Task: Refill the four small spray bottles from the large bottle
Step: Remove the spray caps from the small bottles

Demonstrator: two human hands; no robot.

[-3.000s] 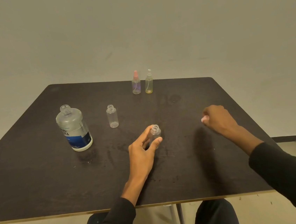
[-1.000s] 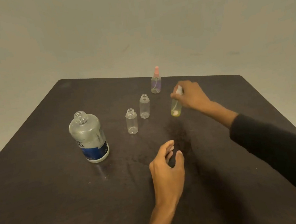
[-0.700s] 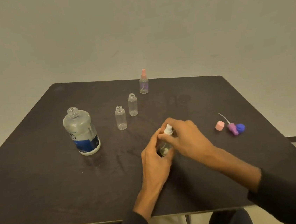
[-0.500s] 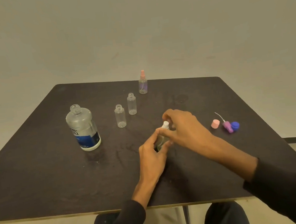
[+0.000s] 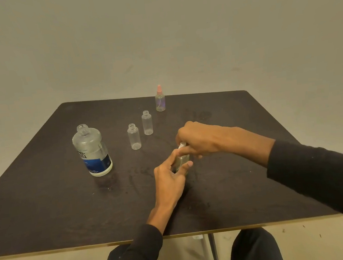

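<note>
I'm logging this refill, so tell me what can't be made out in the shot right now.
- Held bottle, head view: mostly covered by the left hand and right hand; its fill level and whether the white cap is loosened cannot be told.
- Large bottle: label text too small and blurred to read.
- Pink-capped bottle: too small to judge its contents.

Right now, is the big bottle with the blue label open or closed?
Open. The big bottle stands upright on the table with bare neck threads and no cap on it.
</note>
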